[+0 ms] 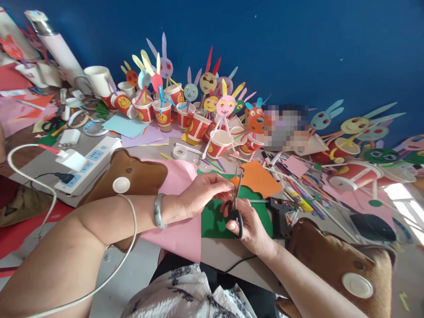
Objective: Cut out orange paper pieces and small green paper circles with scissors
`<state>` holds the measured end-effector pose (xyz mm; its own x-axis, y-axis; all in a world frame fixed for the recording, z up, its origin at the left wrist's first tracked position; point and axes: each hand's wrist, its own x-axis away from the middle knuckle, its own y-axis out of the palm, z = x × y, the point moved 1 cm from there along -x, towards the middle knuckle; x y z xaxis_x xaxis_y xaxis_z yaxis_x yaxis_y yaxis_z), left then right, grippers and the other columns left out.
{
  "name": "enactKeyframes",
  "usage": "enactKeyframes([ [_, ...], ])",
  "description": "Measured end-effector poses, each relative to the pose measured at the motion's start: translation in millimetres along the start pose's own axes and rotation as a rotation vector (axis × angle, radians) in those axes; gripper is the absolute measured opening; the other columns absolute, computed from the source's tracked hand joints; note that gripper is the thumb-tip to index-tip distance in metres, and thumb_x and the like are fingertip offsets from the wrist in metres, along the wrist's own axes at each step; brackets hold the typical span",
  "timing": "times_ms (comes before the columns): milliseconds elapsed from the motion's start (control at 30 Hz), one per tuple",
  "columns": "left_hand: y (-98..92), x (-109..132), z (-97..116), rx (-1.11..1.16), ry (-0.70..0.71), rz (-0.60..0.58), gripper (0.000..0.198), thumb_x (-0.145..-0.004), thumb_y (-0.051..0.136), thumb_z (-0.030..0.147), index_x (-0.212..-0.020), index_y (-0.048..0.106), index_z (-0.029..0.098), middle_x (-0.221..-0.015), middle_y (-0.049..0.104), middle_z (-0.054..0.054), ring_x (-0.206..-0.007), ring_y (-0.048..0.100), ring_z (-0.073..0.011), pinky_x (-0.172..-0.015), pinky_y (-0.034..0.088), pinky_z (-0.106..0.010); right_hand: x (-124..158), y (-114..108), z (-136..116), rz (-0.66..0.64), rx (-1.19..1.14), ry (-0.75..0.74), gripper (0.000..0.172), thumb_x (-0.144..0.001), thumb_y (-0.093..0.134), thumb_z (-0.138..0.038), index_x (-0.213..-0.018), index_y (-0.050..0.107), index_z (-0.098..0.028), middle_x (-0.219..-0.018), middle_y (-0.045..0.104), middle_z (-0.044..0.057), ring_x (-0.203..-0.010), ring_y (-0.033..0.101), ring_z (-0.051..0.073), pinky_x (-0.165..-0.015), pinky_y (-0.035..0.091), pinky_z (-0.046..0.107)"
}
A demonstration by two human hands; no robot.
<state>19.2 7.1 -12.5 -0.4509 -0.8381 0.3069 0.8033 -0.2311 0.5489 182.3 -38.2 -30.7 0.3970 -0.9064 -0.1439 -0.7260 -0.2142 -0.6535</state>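
My right hand (pixel 247 223) is closed round the black handles of a pair of scissors (pixel 237 198), whose blades point away from me and stand slightly apart. Pinched in the fingertips of my left hand (pixel 207 194) is a small orange paper piece (pixel 235 181), right at the blades. Beneath both hands lies a green paper sheet (pixel 212 225), with a pink paper sheet (pixel 179 234) to its left. Just beyond the scissors rests a larger orange sheet (pixel 261 179) with a scalloped cut edge. A black glue gun (pixel 280 216) lies to the right of my right hand.
Paper-cup rabbit figures (pixel 220 143) line the wall. At left are a power strip (pixel 92 161) and a brown cushion (pixel 132 176); another brown cushion (pixel 334 247) sits at right. Pens and sticks (pixel 308 198) clutter the right side. A white cable (pixel 132 229) crosses my left forearm.
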Motion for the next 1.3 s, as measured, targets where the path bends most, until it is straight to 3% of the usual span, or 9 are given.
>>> enactKeyframes([
  [367, 0.5, 0.3, -0.3, -0.027, -0.023, -0.037, 0.022, -0.071, 0.077, 0.026, -0.077, 0.063, 0.011, -0.07, 0.067, -0.002, -0.068, 0.062, -0.0121, -0.073, 0.049, -0.029, 0.3, 0.2, 1.6, 0.011, 0.007, -0.008, 0.073, -0.081, 0.031, -0.087, -0.071, 0.055, -0.019, -0.071, 0.063, 0.005, -0.066, 0.054, 0.02, -0.069, 0.04, 0.034],
  [933, -0.4, 0.2, -0.1, -0.01, 0.0, -0.002, 0.024, -0.07, 0.08, 0.027, -0.074, 0.063, 0.011, -0.067, 0.064, 0.0, -0.066, 0.061, -0.011, -0.068, 0.047, -0.027, 0.6, -1.5, -2.3, 0.01, -0.007, 0.012, 0.075, -0.08, 0.03, -0.089, -0.071, 0.056, -0.019, -0.07, 0.062, 0.005, -0.07, 0.056, 0.021, -0.071, 0.042, 0.035],
  [1300, -0.3, 1.4, -0.6, -0.072, 0.001, -0.018, 0.015, -0.074, 0.072, 0.022, -0.074, 0.061, 0.011, -0.067, 0.064, -0.001, -0.066, 0.061, -0.0108, -0.069, 0.049, -0.027, 0.4, 0.3, -0.5, 0.018, -0.003, 0.006, 0.075, -0.08, 0.03, -0.089, -0.069, 0.054, -0.019, -0.07, 0.063, 0.005, -0.066, 0.055, 0.019, -0.069, 0.042, 0.035],
])
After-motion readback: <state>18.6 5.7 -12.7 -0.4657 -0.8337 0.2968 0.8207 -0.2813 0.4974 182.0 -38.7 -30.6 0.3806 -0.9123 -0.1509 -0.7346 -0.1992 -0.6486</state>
